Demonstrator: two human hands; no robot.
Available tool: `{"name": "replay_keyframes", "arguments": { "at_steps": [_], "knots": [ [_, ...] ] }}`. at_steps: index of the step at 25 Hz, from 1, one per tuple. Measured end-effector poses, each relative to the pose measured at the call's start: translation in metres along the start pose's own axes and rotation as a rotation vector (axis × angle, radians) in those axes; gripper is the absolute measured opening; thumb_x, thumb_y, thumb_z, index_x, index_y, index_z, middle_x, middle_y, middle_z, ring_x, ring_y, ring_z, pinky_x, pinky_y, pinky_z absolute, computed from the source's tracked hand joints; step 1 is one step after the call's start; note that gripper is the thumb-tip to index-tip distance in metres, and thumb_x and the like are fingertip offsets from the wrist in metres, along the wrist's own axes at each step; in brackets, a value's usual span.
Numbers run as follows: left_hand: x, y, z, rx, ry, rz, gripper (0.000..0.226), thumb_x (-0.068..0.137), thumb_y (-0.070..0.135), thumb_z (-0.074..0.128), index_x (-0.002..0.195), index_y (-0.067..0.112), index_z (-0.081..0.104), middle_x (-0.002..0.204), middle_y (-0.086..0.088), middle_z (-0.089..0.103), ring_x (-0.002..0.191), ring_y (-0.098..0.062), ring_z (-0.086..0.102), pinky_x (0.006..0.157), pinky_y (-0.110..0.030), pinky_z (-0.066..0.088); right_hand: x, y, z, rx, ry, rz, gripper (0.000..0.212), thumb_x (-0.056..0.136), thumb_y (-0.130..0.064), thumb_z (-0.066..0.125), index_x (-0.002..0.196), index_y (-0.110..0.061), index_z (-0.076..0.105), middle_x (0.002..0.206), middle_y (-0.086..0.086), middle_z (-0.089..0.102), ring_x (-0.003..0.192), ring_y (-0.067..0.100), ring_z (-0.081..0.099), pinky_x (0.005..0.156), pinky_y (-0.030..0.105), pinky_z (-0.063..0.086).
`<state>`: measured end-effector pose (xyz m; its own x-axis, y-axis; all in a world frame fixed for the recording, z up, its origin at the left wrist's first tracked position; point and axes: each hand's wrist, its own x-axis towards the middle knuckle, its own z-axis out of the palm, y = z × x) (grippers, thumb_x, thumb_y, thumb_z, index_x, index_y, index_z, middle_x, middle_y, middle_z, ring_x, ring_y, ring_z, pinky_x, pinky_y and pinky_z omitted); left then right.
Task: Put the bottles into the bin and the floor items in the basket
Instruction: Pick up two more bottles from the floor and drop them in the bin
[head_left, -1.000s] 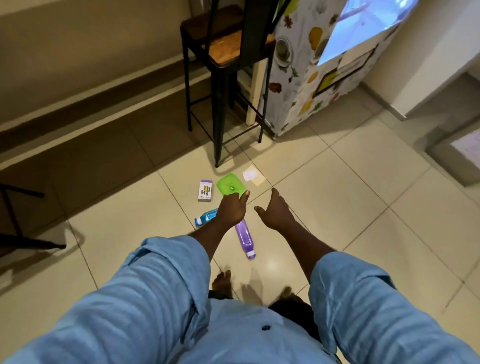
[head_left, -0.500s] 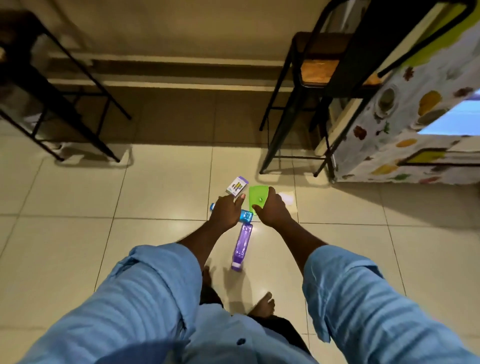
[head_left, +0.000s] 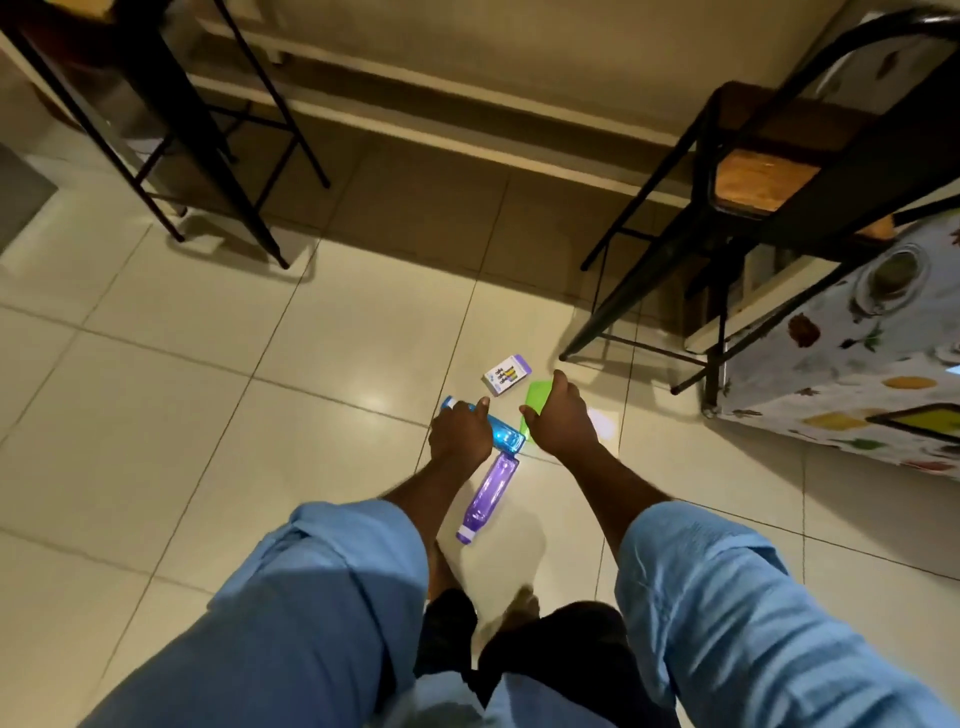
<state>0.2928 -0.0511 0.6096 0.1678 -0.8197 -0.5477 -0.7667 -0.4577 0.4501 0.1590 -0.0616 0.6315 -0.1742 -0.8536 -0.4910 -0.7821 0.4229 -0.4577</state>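
A person in light blue sleeves (head_left: 322, 597) bends over a pale tiled floor (head_left: 218, 415), both arms stretched down toward a small scatter of things.

The left hand (head_left: 460, 436) lies over the middle of a translucent blue plastic bottle (head_left: 506, 437), which rests on its side on the tiles. Its white-capped end pokes out to the left of the hand and its base to the right. The thumb points out over the far side of the bottle, but the fingers are hidden beneath the hand, so I cannot tell whether they grip it.

The right hand (head_left: 561, 421) hovers at a flat bright green plastic lid (head_left: 537, 397) — thumb and forefinger spread wide, the lid showing between them. Whether the hand touches the lid is unclear.

A translucent purple plastic bottle (head_left: 491, 493) lies on its side below the blue one, with its white cap toward the person and its base just beside the blue bottle's base. A small white cardboard box with a purple edge (head_left: 507, 375) sits just beyond both hands. A pale scrap of paper (head_left: 602, 422) lies to the right of the right hand.

A black metal stool with a wooden seat (head_left: 758, 182) stands at the upper right — beside it hangs a white cloth printed with fruit (head_left: 857, 364). Another black metal frame (head_left: 208, 156) stands at the upper left.
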Motion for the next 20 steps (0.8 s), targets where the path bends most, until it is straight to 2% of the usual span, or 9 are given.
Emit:
{"name": "replay_keyframes", "arguments": {
  "at_steps": [5,8,12,18,20],
  "knots": [
    [0.043,0.018,-0.008,0.057,0.067,-0.134,0.057,0.102,0.047,0.031,0.123,0.0,0.056,0.13,-0.02,0.056,0.125,-0.035,0.047,0.103,-0.04,0.035,0.041,0.0,0.015,-0.097,-0.073,-0.069,0.079,0.091,-0.03,0.064,0.151,-0.005,0.019,0.147,0.018,0.038,0.134,0.033,0.041,0.107,0.04,0.038],
    [0.068,0.025,0.0,-0.03,0.121,-0.245,0.058,0.101,0.049,0.032,0.125,0.001,0.054,0.132,-0.02,0.055,0.126,-0.035,0.045,0.104,-0.042,0.035,0.079,0.005,0.021,-0.147,-0.116,-0.133,0.077,0.091,-0.031,0.064,0.15,-0.006,0.021,0.145,0.017,0.04,0.133,0.032,0.043,0.108,0.042,0.039],
    [0.099,0.027,0.045,-0.239,0.2,-0.543,0.057,0.1,0.049,0.036,0.124,0.002,0.054,0.131,-0.018,0.056,0.125,-0.034,0.048,0.102,-0.04,0.038,0.138,0.022,0.042,-0.19,-0.213,-0.264,0.075,0.092,-0.029,0.062,0.15,-0.007,0.02,0.147,0.015,0.039,0.135,0.031,0.041,0.108,0.043,0.038],
    [0.173,0.002,0.116,-0.329,0.317,-0.612,0.057,0.099,0.052,0.034,0.121,0.004,0.057,0.127,-0.016,0.058,0.122,-0.033,0.05,0.1,-0.043,0.04,0.232,0.068,0.112,-0.291,-0.282,-0.4,0.072,0.093,-0.03,0.059,0.15,-0.007,0.02,0.149,0.013,0.037,0.136,0.03,0.04,0.107,0.043,0.039],
    [0.181,-0.011,0.155,-0.427,0.303,-0.739,0.06,0.097,0.054,0.037,0.127,0.004,0.052,0.132,-0.017,0.055,0.125,-0.034,0.048,0.101,-0.043,0.04,0.251,0.088,0.141,-0.299,-0.303,-0.415,0.073,0.094,-0.031,0.059,0.151,-0.008,0.018,0.152,0.013,0.034,0.138,0.03,0.037,0.108,0.042,0.038]
  ]
}}
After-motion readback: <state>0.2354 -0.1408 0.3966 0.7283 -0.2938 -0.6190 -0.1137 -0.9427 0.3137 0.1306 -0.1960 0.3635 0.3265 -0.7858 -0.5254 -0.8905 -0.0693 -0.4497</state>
